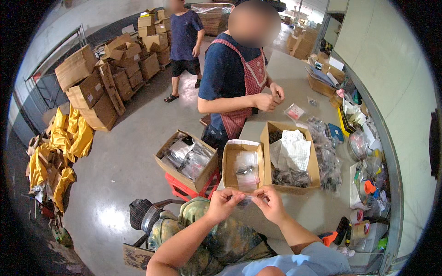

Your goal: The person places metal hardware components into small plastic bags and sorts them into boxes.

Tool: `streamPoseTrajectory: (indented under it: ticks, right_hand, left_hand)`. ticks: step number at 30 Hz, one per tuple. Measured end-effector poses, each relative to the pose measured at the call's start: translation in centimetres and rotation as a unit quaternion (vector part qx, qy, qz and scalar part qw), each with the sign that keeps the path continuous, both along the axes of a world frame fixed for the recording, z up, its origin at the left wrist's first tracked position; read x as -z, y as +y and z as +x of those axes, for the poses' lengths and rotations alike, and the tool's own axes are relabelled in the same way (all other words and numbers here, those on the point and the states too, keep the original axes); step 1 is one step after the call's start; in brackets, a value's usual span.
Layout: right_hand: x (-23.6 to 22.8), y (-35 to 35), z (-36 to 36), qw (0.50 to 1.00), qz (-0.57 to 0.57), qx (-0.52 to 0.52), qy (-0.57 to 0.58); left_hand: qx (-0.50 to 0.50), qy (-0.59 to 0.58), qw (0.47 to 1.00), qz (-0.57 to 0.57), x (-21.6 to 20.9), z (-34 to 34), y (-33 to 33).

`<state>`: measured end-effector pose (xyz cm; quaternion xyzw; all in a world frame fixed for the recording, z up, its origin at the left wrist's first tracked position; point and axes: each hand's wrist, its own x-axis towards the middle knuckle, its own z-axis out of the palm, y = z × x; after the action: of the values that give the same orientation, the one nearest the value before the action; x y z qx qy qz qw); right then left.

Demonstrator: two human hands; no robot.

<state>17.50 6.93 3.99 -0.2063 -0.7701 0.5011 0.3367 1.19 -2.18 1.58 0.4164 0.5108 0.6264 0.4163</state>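
Observation:
My left hand (223,205) and my right hand (271,205) are close together at the table's near edge. Each pinches one side of a small clear plastic bag (245,201), stretched between the fingertips; what is inside it is too small to tell. Just beyond sits a shallow cardboard box (225,158) with clear bags and a dark item in it. To its right, a larger open carton (316,171) holds dark small parts, with a crumpled white paper (296,149) on top.
Left of the table, a carton of packed bags (197,182) rests on a red stool (177,187). A co-worker in a checked apron (251,76) stands at the table, hands together. Bagged dark parts (329,161) and clutter line the right wall. Another person (185,34) is near stacked cartons (92,94).

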Motion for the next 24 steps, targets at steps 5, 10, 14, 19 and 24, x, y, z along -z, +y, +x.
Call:
streamPoseTrajectory:
  ticks: [5,10,14,19,24]
  right_hand:
    - [-2.2,0.5,-0.5,0.98,0.189,-0.042,-0.039]
    - [-2.7,1.2,-0.5,0.964,0.244,-0.07,-0.083]
    - [-3.1,1.7,-0.5,0.95,0.29,-0.086,-0.073]
    - [-2.5,1.4,-0.6,0.943,0.284,-0.124,-0.12]
    - [-2.0,1.5,-0.1,0.912,0.338,-0.138,-0.184]
  left_hand:
    - [0.009,-0.022,0.999,0.039,1.0,-0.5,0.0]
    - [0.026,-0.003,1.0,0.013,0.4,-0.7,-0.1]
    - [0.027,0.021,0.999,0.01,-0.4,-0.4,-0.1]
    - [0.034,0.091,0.995,-0.027,-0.1,-0.6,-0.3]
    - [0.05,0.101,0.993,-0.038,-0.2,0.2,-0.3]
